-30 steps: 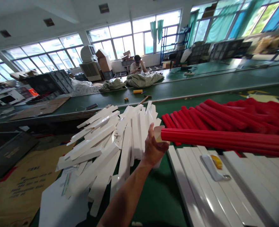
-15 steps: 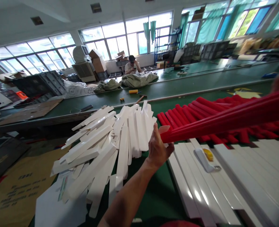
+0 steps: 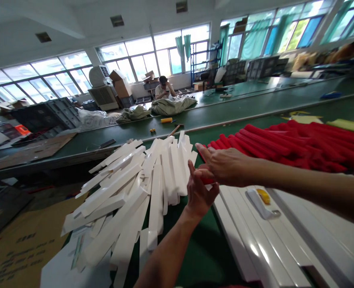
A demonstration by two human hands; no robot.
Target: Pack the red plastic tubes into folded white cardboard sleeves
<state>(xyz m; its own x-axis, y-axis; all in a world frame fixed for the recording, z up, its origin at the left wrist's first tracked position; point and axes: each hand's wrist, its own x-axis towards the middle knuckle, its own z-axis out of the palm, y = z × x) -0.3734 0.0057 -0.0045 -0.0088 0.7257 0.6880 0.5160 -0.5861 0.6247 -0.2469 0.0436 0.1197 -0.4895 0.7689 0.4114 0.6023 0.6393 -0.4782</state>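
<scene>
My left hand point(image 3: 201, 194) is closed around a red tube point(image 3: 207, 181), and only a small bit of it shows between my hands. Its index finger points up. Directly above and against it is my right hand point(image 3: 226, 163), index finger stretched to the left and the other fingers bent over the red tube; their tips are partly hidden. To the left of my hands lies a loose pile of white strips point(image 3: 155, 188). Behind my right hand is a heap of red tubes point(image 3: 273, 140).
Long glossy white panels point(image 3: 246, 232) lie at the right, with a white-and-yellow tape dispenser point(image 3: 263, 202) on them. A yellow cylinder point(image 3: 166, 120) and a hammer-like tool point(image 3: 175, 129) are farther back on the green table point(image 3: 240, 108). Across it sits a person point(image 3: 164, 89).
My right hand has come in from the far right to meet my left hand. The long red length that stretched across the right side is no longer visible there. The view has shifted slightly.
</scene>
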